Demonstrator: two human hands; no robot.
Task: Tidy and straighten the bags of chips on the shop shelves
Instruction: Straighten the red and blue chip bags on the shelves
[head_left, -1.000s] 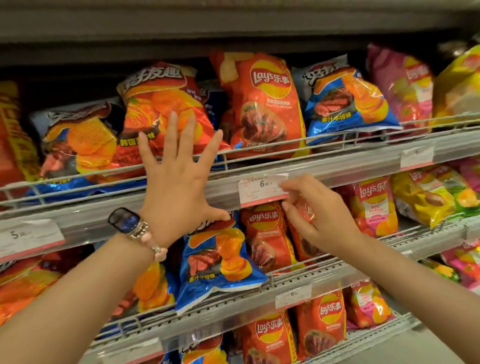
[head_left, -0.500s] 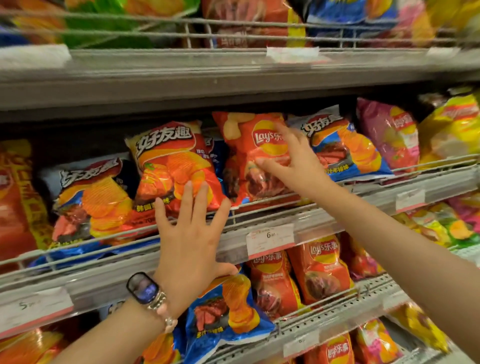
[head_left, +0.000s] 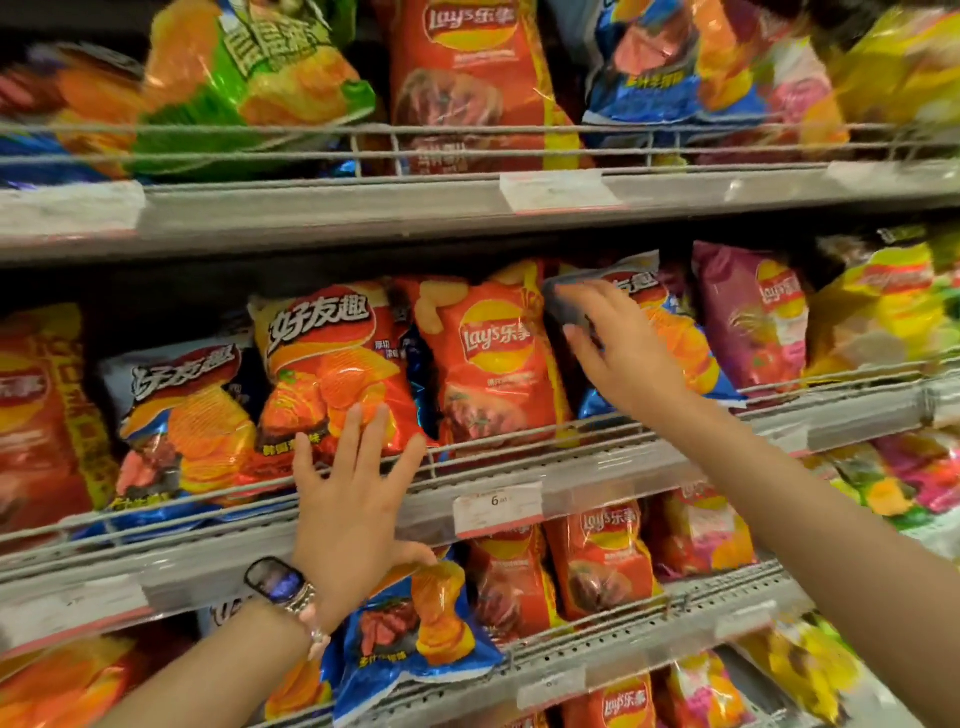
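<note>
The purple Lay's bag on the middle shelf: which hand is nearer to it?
Right. The right hand lies on the blue bag beside the purple Lay's bag; the left hand is far left, at the shelf rail.

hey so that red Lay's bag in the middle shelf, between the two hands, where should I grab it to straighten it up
Probably by its top edge. The red Lay's bag stands nearly upright, its lower part behind the wire rail, so only the upper part is free. Come from the front and above, pinching the crimped top. The right hand is closest, lying on the blue bag beside it; the left hand rests at the rail.
</note>
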